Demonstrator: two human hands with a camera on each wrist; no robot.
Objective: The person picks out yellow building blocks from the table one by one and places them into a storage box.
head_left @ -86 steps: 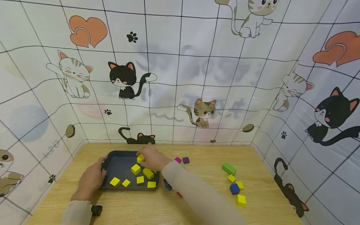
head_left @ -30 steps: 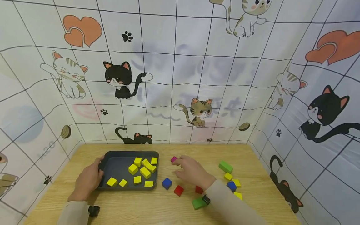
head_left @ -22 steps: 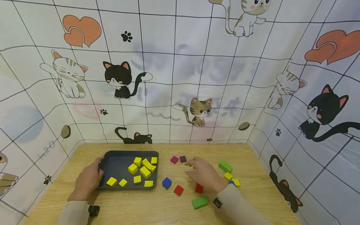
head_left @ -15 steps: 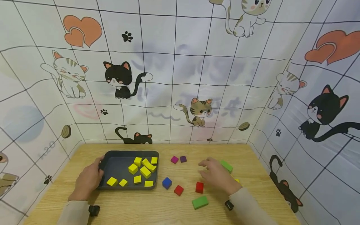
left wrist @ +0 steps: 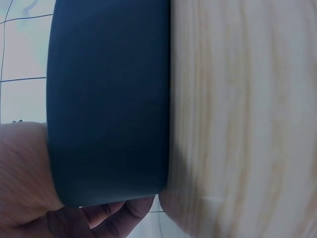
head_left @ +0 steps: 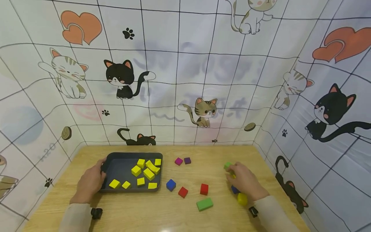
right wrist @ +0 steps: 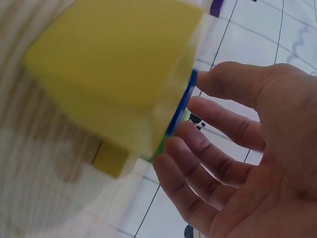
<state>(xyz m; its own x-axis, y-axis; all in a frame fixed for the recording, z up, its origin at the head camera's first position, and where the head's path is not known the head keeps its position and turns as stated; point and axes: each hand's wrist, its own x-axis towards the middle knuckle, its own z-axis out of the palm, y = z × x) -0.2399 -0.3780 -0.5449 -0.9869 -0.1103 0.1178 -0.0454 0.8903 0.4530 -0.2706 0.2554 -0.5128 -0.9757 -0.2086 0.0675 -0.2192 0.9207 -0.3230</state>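
Observation:
My left hand (head_left: 90, 181) grips the left rim of a dark grey tray (head_left: 121, 190). In the left wrist view the tray's outer side (left wrist: 109, 99) fills much of the picture, with fingers (left wrist: 121, 220) at its end. Several yellow blocks (head_left: 148, 174) lie in the tray's right half and along its front. My right hand (head_left: 247, 182) is over the group at the right, its fingers loosely bent by a small yellow block (head_left: 233, 176) and a green block (head_left: 227, 165). Under it are a blue block (head_left: 235, 189) and another yellow block (head_left: 242, 199). The right wrist view shows no clear grip.
Between tray and right hand lie a blue block (head_left: 171, 185), two red blocks (head_left: 204, 189), a green block (head_left: 204, 204), a magenta block (head_left: 178, 161) and a purple block (head_left: 187, 160). Cat-patterned sheeting (head_left: 162, 96) stands behind and beside the wooden table (head_left: 145, 212).
My right hand has let go of a yellow block in the tray, passed over the middle blocks and come to the group at the right. My left hand keeps gripping the tray.

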